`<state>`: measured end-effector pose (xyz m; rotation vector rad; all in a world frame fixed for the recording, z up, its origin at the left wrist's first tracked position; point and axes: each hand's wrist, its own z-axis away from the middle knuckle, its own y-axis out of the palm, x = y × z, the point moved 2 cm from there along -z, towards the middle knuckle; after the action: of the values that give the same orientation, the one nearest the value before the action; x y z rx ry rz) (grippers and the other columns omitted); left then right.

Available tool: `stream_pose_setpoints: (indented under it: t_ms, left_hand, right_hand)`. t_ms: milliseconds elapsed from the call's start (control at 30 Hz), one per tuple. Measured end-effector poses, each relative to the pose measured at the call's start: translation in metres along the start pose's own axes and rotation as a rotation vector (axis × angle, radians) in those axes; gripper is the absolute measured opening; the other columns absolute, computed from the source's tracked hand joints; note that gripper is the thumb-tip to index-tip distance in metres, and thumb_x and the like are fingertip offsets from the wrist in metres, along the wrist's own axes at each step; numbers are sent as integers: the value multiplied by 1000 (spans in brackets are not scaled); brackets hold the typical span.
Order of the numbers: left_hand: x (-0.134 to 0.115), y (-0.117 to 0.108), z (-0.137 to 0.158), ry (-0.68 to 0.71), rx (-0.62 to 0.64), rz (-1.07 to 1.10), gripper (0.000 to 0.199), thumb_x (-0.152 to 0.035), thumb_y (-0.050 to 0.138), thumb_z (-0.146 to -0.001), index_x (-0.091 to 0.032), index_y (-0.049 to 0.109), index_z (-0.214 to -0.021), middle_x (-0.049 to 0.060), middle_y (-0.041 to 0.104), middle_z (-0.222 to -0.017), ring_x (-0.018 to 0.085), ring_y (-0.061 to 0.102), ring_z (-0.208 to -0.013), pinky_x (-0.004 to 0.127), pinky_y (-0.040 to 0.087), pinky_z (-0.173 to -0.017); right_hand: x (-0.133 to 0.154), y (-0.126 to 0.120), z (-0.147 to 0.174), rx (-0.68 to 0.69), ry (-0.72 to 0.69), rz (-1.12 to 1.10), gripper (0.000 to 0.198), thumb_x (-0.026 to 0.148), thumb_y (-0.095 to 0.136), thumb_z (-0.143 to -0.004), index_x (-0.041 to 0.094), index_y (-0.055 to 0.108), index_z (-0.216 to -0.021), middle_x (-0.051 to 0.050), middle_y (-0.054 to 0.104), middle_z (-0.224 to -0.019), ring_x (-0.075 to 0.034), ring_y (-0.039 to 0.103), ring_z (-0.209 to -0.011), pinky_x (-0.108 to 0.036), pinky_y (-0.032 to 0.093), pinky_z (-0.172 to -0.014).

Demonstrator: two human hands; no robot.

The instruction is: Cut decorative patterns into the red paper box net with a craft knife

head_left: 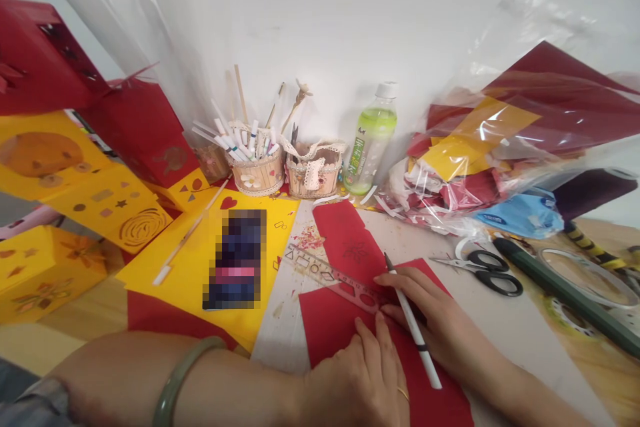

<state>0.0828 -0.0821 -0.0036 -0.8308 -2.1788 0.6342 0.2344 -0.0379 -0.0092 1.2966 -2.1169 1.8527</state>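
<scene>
My right hand (425, 300) is closed around a white marker pen (413, 327), its dark tip pointing away from me. The fingertips of that hand also rest by the right end of a clear stencil ruler (315, 271) with cut-out shapes. My left hand (363, 370), wearing a ring, has its fingers bent and together at the same end of the ruler; its thumb is hidden. Under both hands lies a red paper sheet (320, 320). Beyond it, partly below the ruler, is a red paper strip (345, 233) with a flower-like drawing.
Yellow paper (175, 260) with a blurred-out phone (235, 260) lies left. Pen baskets (257, 173) and a green drink bottle (370, 140) stand behind. Right are scissors (493, 270), a green cutter-like tool (565, 293), tape rolls and a plastic bag (460, 167) of scraps. Decorated paper boxes (95, 200) stand far left.
</scene>
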Motion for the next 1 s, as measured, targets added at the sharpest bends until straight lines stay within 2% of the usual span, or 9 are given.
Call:
stream_pose_setpoints:
  t_ms: [200,333,400,533,667,867,1000]
  left_hand:
    - [-2,2,0,-59,-42,-14,19,-8,47,-77,-2,66,-75,15,70,-74,21,66,-57,24,45,-41]
    - [-5,5,4,-128,-24,-67,19,-14,54,-78,1,66,-81,15,70,-76,25,68,-66,30,54,-57]
    - [-6,7,7,-166,-5,-84,23,-17,53,-80,2,66,-83,18,70,-79,29,69,-72,33,55,-60]
    - [-10,12,10,-211,61,-107,30,-21,53,-82,6,64,-84,24,68,-81,34,68,-73,34,54,-56]
    - [-11,12,9,-197,69,-115,31,-22,53,-80,6,65,-82,24,68,-79,34,68,-70,32,54,-52]
    - [-4,11,7,-272,128,-94,35,-26,54,-78,8,65,-84,29,66,-85,37,68,-76,35,56,-56]
    - [-4,11,7,-246,119,-85,32,-26,56,-77,5,64,-85,28,66,-81,36,68,-74,34,55,-53]
  right_hand:
    - [0,2,0,-12,-10,0,25,14,49,-88,23,57,-109,-8,63,-95,-20,64,-84,-33,56,-71]
    - [-2,2,0,-12,-12,14,24,14,51,-87,22,55,-110,-8,61,-94,-20,64,-83,-32,56,-70]
    - [-3,2,-1,-4,-6,26,24,14,51,-88,21,54,-111,-8,60,-94,-19,63,-83,-33,55,-71]
    - [-4,2,0,4,1,51,24,15,50,-88,22,53,-111,-9,60,-95,-20,63,-84,-34,55,-72]
    - [-4,3,1,-5,5,49,24,15,50,-88,22,54,-111,-9,60,-95,-21,63,-85,-35,56,-73]
    - [-6,4,0,17,10,37,27,14,52,-88,23,52,-113,-8,59,-96,-21,62,-86,-35,55,-73]
    - [-7,3,-2,25,16,18,27,14,53,-87,23,53,-112,-9,60,-97,-21,62,-86,-36,55,-74]
